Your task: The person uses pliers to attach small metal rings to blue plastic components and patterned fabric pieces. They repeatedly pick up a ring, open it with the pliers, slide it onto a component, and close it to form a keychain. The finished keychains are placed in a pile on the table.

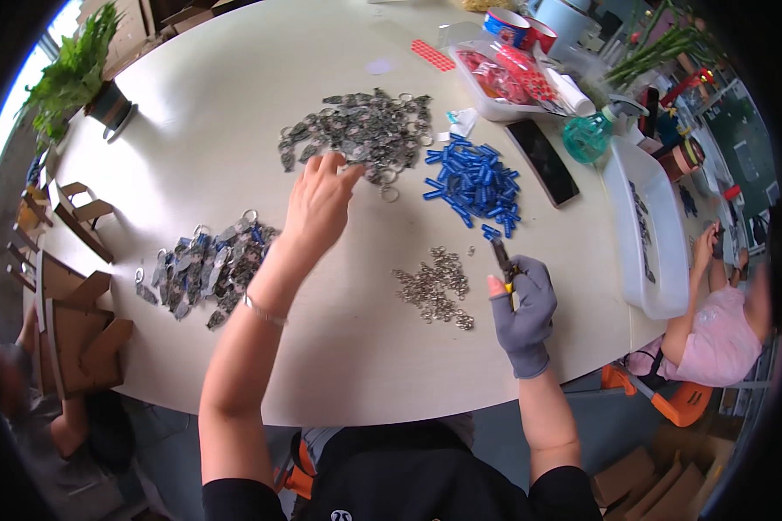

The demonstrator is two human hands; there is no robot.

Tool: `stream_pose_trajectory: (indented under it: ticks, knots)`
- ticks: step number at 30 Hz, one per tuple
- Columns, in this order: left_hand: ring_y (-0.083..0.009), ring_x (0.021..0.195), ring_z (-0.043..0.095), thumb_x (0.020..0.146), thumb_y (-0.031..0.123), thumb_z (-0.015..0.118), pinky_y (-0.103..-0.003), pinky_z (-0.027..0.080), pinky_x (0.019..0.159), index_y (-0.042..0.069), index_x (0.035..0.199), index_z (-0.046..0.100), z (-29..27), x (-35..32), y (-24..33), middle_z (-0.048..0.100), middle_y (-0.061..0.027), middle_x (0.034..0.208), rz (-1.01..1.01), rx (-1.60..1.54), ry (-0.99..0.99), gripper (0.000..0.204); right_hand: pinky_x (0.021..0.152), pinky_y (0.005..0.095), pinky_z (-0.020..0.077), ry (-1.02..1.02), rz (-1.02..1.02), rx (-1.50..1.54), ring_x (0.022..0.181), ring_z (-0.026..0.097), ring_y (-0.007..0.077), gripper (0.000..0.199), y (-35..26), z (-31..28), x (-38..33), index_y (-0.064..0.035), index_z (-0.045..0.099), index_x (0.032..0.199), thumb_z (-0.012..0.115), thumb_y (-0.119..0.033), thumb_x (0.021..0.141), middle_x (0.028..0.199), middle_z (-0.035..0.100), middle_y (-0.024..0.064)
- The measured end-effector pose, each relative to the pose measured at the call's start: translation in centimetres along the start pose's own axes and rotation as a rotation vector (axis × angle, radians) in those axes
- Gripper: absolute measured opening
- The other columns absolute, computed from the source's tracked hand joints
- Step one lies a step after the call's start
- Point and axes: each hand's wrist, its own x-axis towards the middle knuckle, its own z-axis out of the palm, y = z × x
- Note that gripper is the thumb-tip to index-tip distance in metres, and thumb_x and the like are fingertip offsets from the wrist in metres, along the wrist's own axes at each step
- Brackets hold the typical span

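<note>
My left hand (323,198) reaches bare over the near edge of a pile of grey patterned keychain pieces with metal rings (361,126). Its fingers are bent and apart, and I make out nothing held in them. In a grey fingerless glove, my right hand (525,308) is closed around pliers (502,260) with yellow on the handles. The dark jaws point away from me, close to the near end of a heap of short blue tubes (473,182). Small metal rings (434,286) lie scattered between my hands.
More keychain pieces, some with blue parts (208,269), are piled at the left. Right of the blue tubes lie a black phone (543,162) and a long white bin (656,234). A clear box with red packets (500,104) stands behind. People sit at both sides.
</note>
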Motion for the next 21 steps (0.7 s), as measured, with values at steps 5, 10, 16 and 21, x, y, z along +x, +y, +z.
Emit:
stream_pose_trajectory:
  ticks: [5, 10, 16, 21]
  knots:
    - [-0.0326, 0.106, 0.049, 0.071, 0.011, 0.078, -0.041, 0.044, 0.087, 0.008, 0.098, 0.062, 2.1, 4.7, -0.8, 0.053, -0.0118, 0.109, 0.022, -0.040, -0.169, 0.032, 0.072, 0.0344, 0.0459, 0.022, 0.302, 0.024, 0.082, 0.056, 0.0251, 0.012, 3.0, -1.2, -0.1, 0.0039, 0.062, 0.075, 0.071, -0.005, 0.076, 0.092, 0.058, 0.0130]
    - [-0.0322, 0.085, 0.056, 0.076, 0.012, 0.075, -0.038, 0.046, 0.078, 0.002, 0.092, 0.060, 1.6, 4.7, 0.4, 0.061, -0.0116, 0.087, -0.055, -0.154, -0.323, 0.024, 0.079, 0.0384, 0.0443, -0.030, 0.318, -0.058, 0.090, 0.055, 0.0270, 0.009, 4.4, -1.0, -0.1, 0.0002, 0.065, 0.077, 0.071, -0.004, 0.072, 0.096, 0.058, 0.0115]
    - [-0.0277, 0.074, 0.062, 0.084, 0.008, 0.066, -0.035, 0.049, 0.069, -0.001, 0.089, 0.057, -0.6, 1.0, 3.0, 0.064, -0.0148, 0.083, -0.205, -0.459, -0.125, 0.014, 0.075, 0.0368, 0.0454, -0.098, 0.254, -0.274, 0.088, 0.055, 0.0255, 0.010, 4.9, -0.1, 0.2, 0.0008, 0.064, 0.078, 0.071, -0.006, 0.074, 0.095, 0.057, 0.0106]
    - [-0.0131, 0.073, 0.061, 0.095, 0.009, 0.055, -0.026, 0.049, 0.069, 0.000, 0.099, 0.054, -2.3, -4.2, 5.8, 0.064, -0.0070, 0.081, -0.412, -1.371, -0.237, 0.010, 0.081, 0.0413, 0.0422, -0.077, 0.216, -0.337, 0.093, 0.052, 0.0292, 0.012, 4.9, 0.6, 0.2, -0.0017, 0.064, 0.076, 0.072, -0.010, 0.074, 0.097, 0.057, 0.0111]
